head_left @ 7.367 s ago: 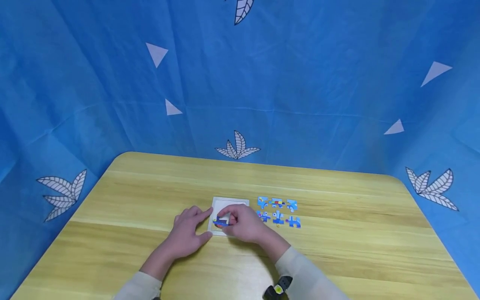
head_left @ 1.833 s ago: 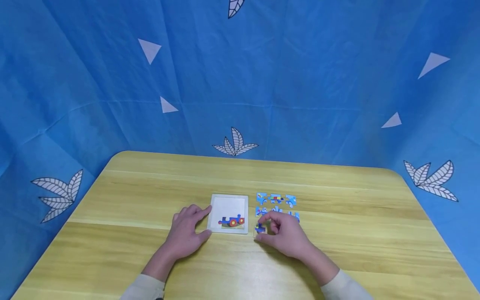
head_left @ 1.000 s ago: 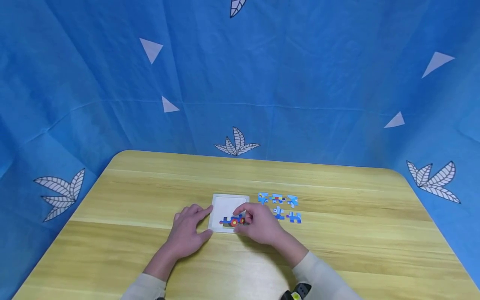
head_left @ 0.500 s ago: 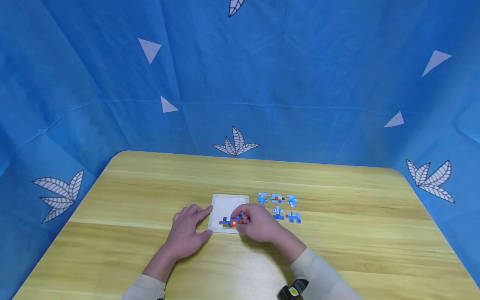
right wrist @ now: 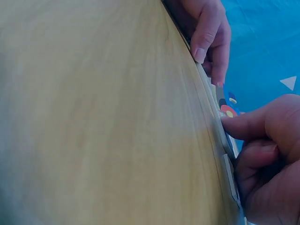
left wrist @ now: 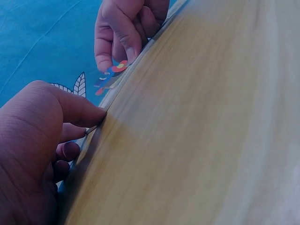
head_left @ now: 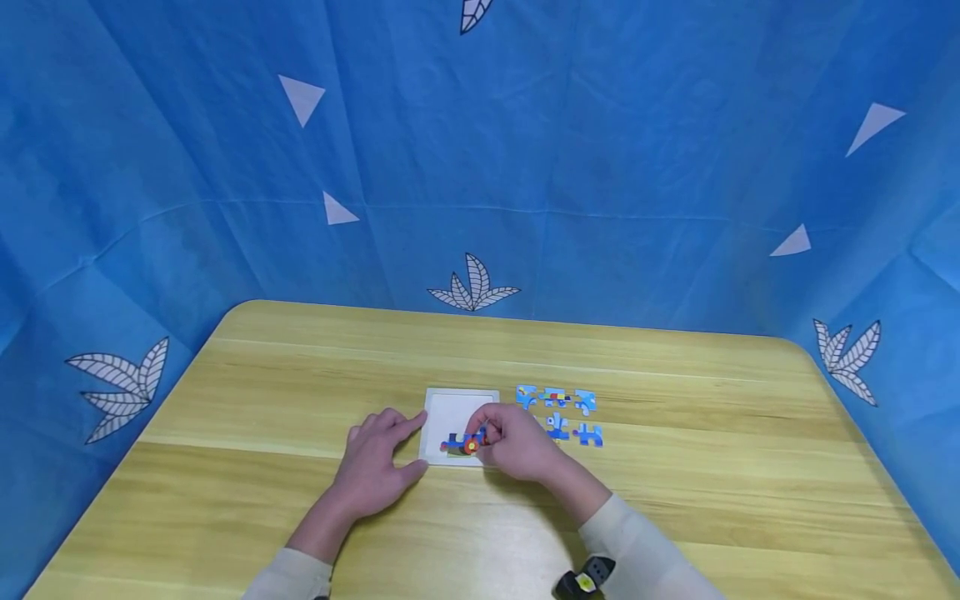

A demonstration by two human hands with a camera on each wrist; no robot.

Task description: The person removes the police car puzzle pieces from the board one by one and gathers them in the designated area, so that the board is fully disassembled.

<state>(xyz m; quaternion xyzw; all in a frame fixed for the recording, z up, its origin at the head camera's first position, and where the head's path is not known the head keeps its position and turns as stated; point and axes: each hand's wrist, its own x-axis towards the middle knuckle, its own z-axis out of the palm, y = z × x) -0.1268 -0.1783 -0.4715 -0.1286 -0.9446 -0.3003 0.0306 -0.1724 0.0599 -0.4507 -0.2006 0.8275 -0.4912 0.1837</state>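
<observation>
A square white puzzle tray (head_left: 461,391) lies on the table, with joined jigsaw pieces (head_left: 470,446) along its near side showing a blue engine with red and yellow wheels. My left hand (head_left: 372,468) steadies the tray's left side, index finger and thumb spread and nearly straight against it. Over the tray's lower right, my right hand (head_left: 517,443) pinches a jigsaw piece between thumb and index finger, mostly hidden by them. In the right wrist view, the right thumb (right wrist: 248,125) rests at the tray's near rim (right wrist: 206,86), beside a red wheel.
Several loose blue jigsaw pieces (head_left: 557,426) lie in rows right of the tray, partly covered by the right hand. The wooden table (head_left: 675,442) extends around them, and a blue curtain (head_left: 637,167) hangs behind it.
My right hand has carried a jigsaw piece from beside the loose rows leftward onto the tray, where its fingers make small shifts. My left hand stays against the tray.
</observation>
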